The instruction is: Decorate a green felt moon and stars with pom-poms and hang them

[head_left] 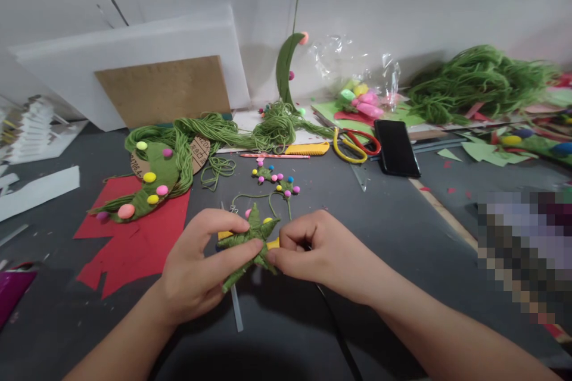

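My left hand grips a star wrapped in green yarn, with thumb and fingers across its left side. My right hand is closed, its thumb and fingers pinching at the star's right edge; what lies inside that pinch is partly hidden. Pink and yellow pom-poms show at the star's far edge. Yellow parts of something show behind the star, mostly covered. Just beyond lie two small green stars with pom-poms, and a green strand runs from there toward my hands. A clear stick lies below the star.
Left are a green crescent with pom-poms, red sheet and yarn skein. Behind lie a yellow comb, scissors, phone and bagged pom-poms. A second crescent hangs on yarn. A black cable runs nearby.
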The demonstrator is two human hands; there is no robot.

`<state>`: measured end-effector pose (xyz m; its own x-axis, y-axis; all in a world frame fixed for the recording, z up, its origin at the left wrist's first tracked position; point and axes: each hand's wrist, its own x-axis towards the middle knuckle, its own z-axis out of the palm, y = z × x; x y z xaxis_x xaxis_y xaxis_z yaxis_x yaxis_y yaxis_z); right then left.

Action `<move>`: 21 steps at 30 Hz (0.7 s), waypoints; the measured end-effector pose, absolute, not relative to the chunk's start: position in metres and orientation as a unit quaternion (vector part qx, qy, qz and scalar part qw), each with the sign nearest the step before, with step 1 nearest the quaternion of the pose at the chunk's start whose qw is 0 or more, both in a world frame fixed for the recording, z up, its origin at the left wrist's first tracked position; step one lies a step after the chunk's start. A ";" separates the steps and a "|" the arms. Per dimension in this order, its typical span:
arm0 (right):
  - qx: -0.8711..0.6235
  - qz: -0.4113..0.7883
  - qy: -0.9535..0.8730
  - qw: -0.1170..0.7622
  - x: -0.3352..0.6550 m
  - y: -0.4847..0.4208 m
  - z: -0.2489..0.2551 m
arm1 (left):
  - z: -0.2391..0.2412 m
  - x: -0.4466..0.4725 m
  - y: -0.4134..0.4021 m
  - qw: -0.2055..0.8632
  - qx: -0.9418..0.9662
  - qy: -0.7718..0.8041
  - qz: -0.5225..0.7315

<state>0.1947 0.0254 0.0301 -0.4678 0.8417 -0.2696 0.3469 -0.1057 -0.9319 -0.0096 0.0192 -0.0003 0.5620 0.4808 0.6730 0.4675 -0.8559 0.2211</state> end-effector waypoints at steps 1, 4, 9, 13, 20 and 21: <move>-0.469 0.576 -0.634 0.214 0.195 0.025 0.030 | 0.000 -0.009 0.019 0.010 0.884 0.270 0.382; -0.466 0.576 -0.637 0.214 0.194 0.025 0.030 | 0.000 -0.008 0.018 0.013 0.882 0.279 0.380; -0.462 0.590 -0.626 0.214 0.195 0.025 0.031 | 0.000 -0.008 0.017 0.009 0.883 0.278 0.379; -0.459 0.594 -0.625 0.213 0.196 0.026 0.031 | 0.000 -0.009 0.018 0.017 0.880 0.290 0.376; -0.461 0.591 -0.629 0.206 0.196 0.025 0.032 | 0.000 -0.010 0.018 0.006 0.883 0.287 0.371; -0.461 0.591 -0.630 0.204 0.196 0.025 0.032 | 0.001 -0.010 0.018 0.005 0.883 0.286 0.372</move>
